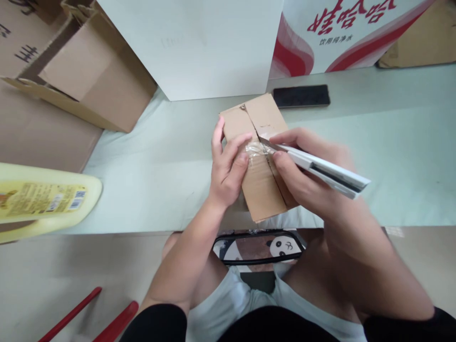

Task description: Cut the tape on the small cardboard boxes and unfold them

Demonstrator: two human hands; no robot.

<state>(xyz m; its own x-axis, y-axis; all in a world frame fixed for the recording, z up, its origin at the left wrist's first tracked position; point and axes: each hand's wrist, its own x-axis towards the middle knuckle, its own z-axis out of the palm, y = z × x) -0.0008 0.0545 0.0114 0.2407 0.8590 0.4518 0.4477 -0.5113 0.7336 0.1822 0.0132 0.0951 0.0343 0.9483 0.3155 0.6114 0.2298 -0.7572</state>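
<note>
Cardboard box [258,190] beneath knife [320,165] in right hand [309,192]

Worktop [160,175] has a pale green cover, slightly creased on the left. Far side's lined with a big plain white box [206,47], a white-and-red printed box [302,31] right of it, brown cardboard [423,40] far right. Open brown carton [107,71] back left. Floor [117,261] is pale beige. Two red bars [70,315] slant at lower left; can't tell from here what they belong to. Light's soft, shadows diffuse.
</note>
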